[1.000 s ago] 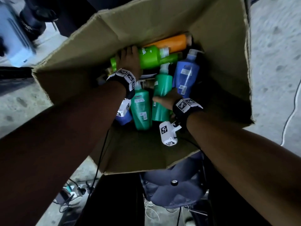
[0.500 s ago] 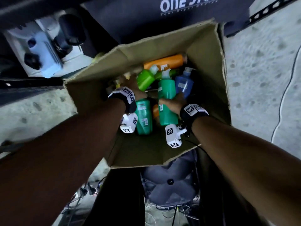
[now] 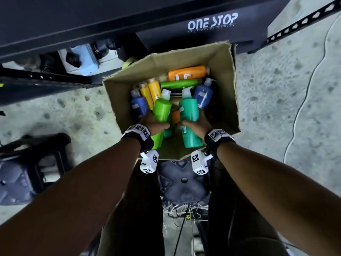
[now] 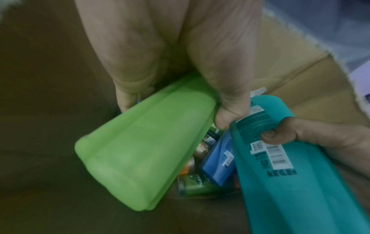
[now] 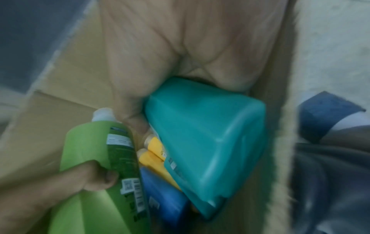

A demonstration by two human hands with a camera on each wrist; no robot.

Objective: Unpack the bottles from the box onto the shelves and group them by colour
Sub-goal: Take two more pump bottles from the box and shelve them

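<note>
Over the cardboard box's [image 3: 224, 74] near edge, the left hand [image 3: 154, 124] wraps a lime-green plastic bottle [image 3: 160, 112]; the right hand [image 3: 198, 126] wraps a teal plastic bottle [image 3: 189, 109]. Both look smooth, rigid, probably full; mid-body holds suit them.

A dark panel [image 3: 203, 34] printed ONE STOP stands on the speckled grey floor [image 3: 276, 89]. A white cable [image 3: 302, 100] snakes along the right. A dark stool [image 3: 27, 169] sits at left, another stool [image 3: 182, 182] lies between the legs, tangled wires [image 3: 184, 211] beneath it.
</note>
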